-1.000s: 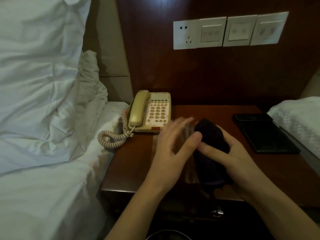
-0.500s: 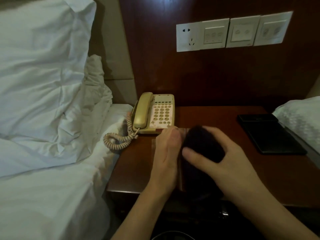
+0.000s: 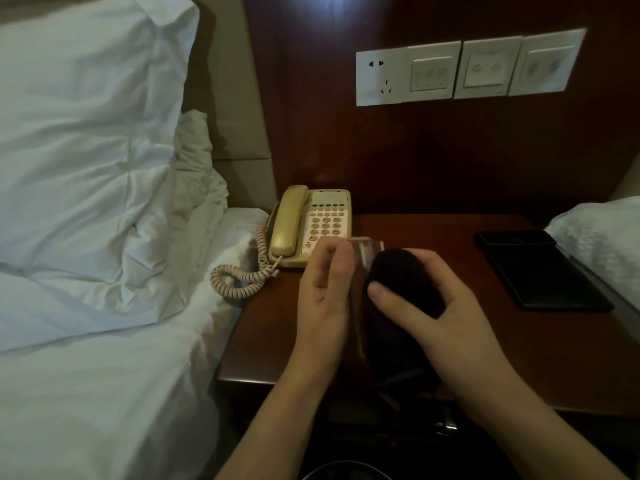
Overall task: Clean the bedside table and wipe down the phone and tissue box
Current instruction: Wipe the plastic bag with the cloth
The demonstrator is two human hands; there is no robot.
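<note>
A beige corded phone [image 3: 325,223] stands at the back left of the dark wooden bedside table [image 3: 263,341]. In front of it, over the table's middle, I hold a brown glossy tissue box [image 3: 363,249] between both hands; most of it is hidden. My left hand [image 3: 322,306] grips its left side, thumb on the top edge. My right hand [image 3: 426,317] presses a dark cloth [image 3: 398,271] against the box's right face and top.
The phone's coiled cord [image 3: 239,278] hangs over the table's left edge onto the white bed [image 3: 104,375]. A black folder [image 3: 540,271] lies at the table's right. Another bed's white pillow [image 3: 599,237] borders it. A socket and switches [image 3: 467,69] sit on the wall panel.
My left hand went from spread open to closed on the box's side. The right hand with the cloth slid up onto the box's top end.
</note>
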